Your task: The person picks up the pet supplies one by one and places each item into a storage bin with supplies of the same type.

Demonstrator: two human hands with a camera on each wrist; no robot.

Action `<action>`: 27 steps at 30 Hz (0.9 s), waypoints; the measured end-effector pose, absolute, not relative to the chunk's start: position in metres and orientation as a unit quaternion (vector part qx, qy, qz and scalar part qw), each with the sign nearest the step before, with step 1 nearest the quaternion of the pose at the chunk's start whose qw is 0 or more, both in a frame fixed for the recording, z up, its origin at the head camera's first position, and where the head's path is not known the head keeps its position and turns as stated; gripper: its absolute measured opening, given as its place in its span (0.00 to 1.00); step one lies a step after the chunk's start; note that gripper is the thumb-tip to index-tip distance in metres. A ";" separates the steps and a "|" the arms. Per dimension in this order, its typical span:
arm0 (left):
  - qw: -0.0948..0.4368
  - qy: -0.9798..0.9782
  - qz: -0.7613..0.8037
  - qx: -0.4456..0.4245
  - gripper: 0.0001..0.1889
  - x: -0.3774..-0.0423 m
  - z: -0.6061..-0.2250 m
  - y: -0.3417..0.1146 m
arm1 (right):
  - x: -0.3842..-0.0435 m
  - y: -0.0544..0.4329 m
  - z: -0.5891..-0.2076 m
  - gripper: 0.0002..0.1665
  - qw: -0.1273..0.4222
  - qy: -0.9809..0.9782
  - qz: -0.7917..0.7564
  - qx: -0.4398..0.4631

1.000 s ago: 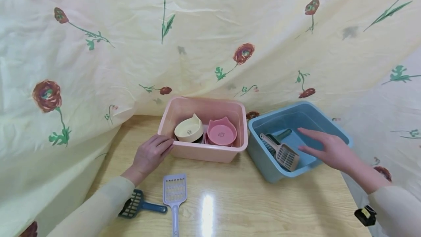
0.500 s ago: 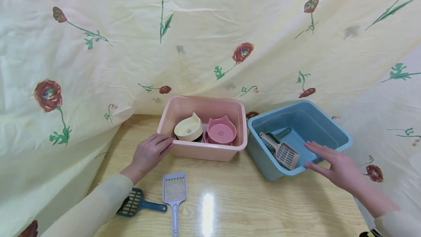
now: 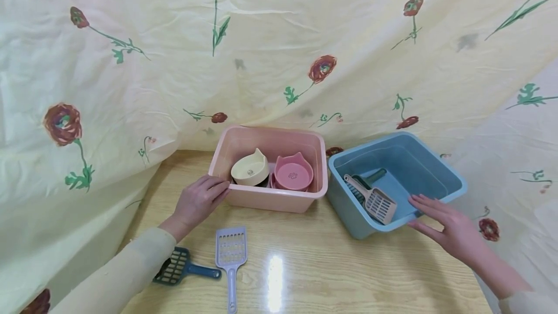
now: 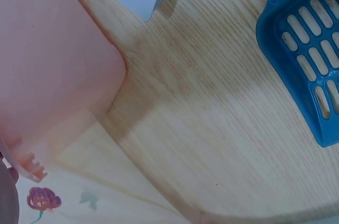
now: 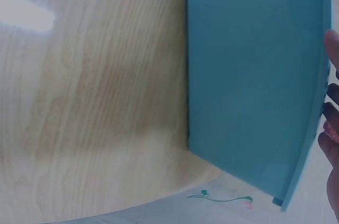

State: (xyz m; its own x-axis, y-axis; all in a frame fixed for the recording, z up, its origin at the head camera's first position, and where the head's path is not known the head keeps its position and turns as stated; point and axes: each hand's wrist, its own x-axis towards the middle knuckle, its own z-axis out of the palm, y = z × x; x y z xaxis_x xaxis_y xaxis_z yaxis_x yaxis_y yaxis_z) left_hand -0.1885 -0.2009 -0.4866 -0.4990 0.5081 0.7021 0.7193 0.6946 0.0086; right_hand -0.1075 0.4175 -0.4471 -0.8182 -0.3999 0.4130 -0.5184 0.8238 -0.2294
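The left hand holds the front left corner of a pink plastic bin by its rim. In that bin sit a cream cat-eared bowl and a pink cat-eared bowl; darker pieces beneath them are mostly hidden. At the right, the right hand straddles the front right rim of a blue bin, fingers over the inside and thumb at the outside. A beige slotted litter scoop lies in the blue bin across a dark green brush-like item.
On the wooden table, a lavender litter scoop lies in front of the pink bin. A dark blue litter scoop lies to its left, partly under the left forearm. Flower-printed cloth hangs behind both bins.
My right hand has moved from above the inside of the blue bin down and right onto its front rim. The left hand stays on the pink bin.
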 end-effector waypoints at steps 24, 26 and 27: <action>0.220 -0.826 -0.063 -0.516 0.33 -0.179 -0.451 -0.255 | -0.104 0.420 -0.463 0.45 0.255 -0.921 0.169 0.241; 0.205 -0.826 -0.057 -0.522 0.37 -0.176 -0.453 -0.256 | -0.105 0.420 -0.464 0.45 0.256 -0.920 0.168 0.243; 0.197 -0.825 -0.055 -0.526 0.38 -0.175 -0.455 -0.255 | -0.105 0.420 -0.464 0.45 0.256 -0.920 0.169 0.243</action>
State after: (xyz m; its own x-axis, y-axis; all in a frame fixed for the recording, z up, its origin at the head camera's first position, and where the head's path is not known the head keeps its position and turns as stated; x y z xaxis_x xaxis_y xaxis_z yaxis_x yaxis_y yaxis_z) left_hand -0.1748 -0.2554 -0.4553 -0.3687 0.8470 0.3830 0.8901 0.4404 -0.1172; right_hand -0.1051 0.4199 -0.4637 -0.7500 -0.3613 0.5540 -0.5343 0.8247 -0.1855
